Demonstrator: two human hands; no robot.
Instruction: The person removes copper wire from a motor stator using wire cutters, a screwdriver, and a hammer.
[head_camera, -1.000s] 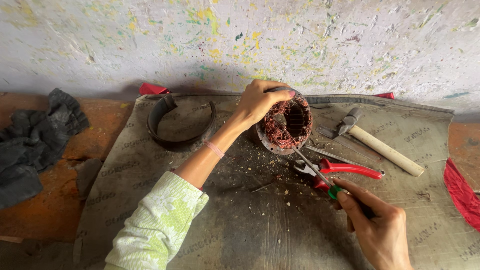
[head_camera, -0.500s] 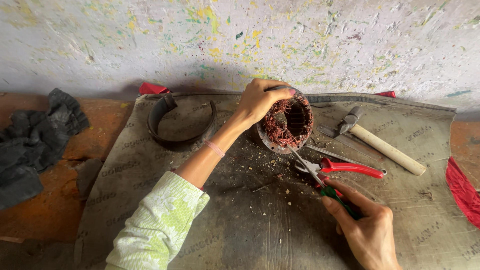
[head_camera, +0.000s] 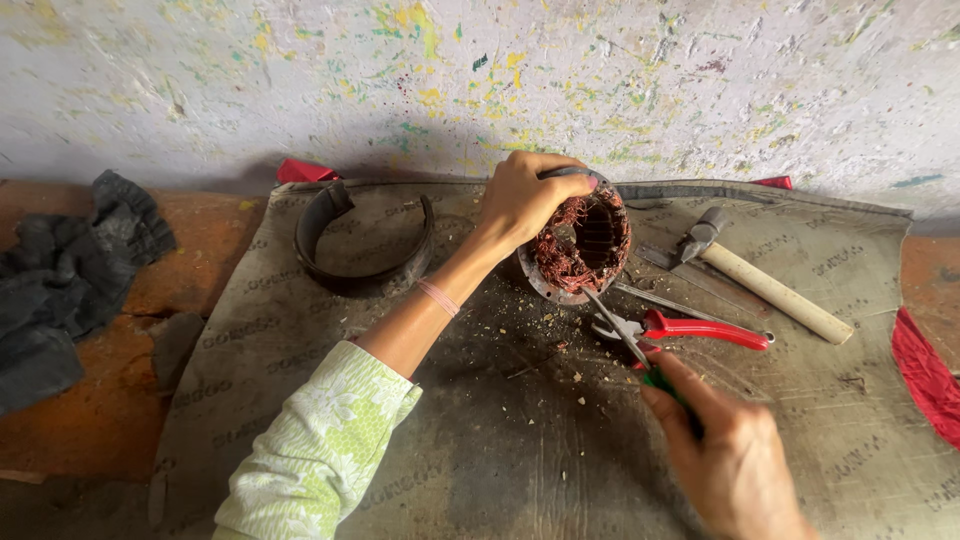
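My left hand (head_camera: 522, 200) grips the rim of a round motor stator (head_camera: 585, 242) packed with tangled copper wire, tilted on its side on the mat. My right hand (head_camera: 728, 450) holds a green-handled screwdriver (head_camera: 635, 350); its thin metal shaft points up and left, with the tip at the stator's lower rim. Red-handled pliers (head_camera: 690, 328) lie on the mat just beside the screwdriver shaft.
A wooden-handled hammer (head_camera: 760, 280) lies right of the stator. A dark curved metal band (head_camera: 360, 240) rests at the mat's upper left. Grey rags (head_camera: 60, 280) sit far left, red cloth (head_camera: 925, 375) at the right edge. A paint-flecked wall (head_camera: 480, 80) stands behind the grey mat (head_camera: 480, 440).
My right hand has shifted slightly with the screwdriver, bringing its tip from inside the stator's bore down to the lower rim. The left hand keeps the stator in place.
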